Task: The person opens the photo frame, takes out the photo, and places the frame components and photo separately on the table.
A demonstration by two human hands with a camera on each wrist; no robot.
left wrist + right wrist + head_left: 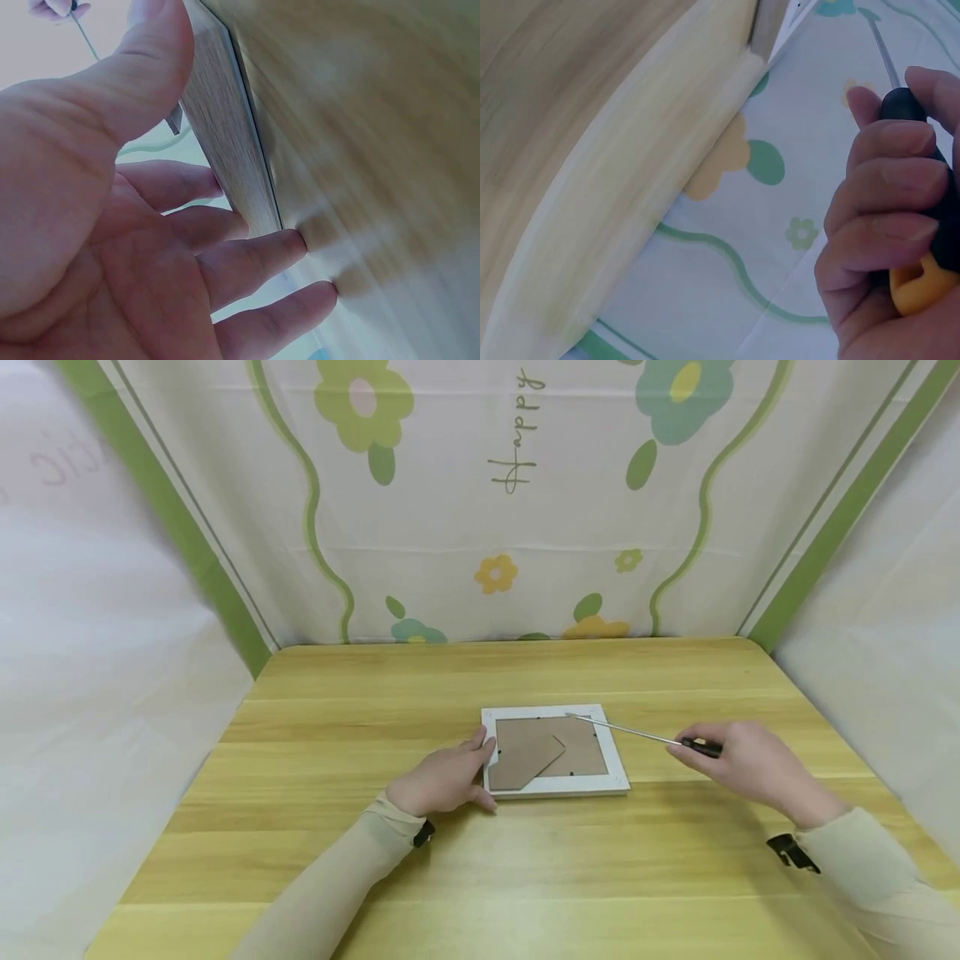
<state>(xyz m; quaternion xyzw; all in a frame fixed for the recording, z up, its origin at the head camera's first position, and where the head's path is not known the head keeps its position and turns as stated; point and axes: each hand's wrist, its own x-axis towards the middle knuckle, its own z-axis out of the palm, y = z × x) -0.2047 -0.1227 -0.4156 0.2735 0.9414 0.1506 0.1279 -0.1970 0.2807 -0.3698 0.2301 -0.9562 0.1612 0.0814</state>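
While your left hand (442, 781) touches the picture frame (612, 760), your right hand (757, 768) sits off to the right, well apart from it. The frame lies on the table (360, 710) in front of you, between your two hands, so your left hand is the nearer one. It looks longer from side to side than from front to back. What matters most is the tip of the screwdriver (637, 732): it points left and a little away from you, over the far side of the frame. It is near the small black clip (538, 718) there, just to the right of it. You cannot tell if the tip touches the frame or floats above it.

Your right fingers curl around the screwdriver's black and yellow handle (911, 292). Your left fingers are spread and loose along the frame's left side, with the thumb by the near left corner.

The frame lies flat, back side up. Its border is white, and the back board (581, 756) is plain brown. A brown stand flap (525, 760) lies across it, reaching over the border at the near left corner. Small dark clips show around the inside edge.
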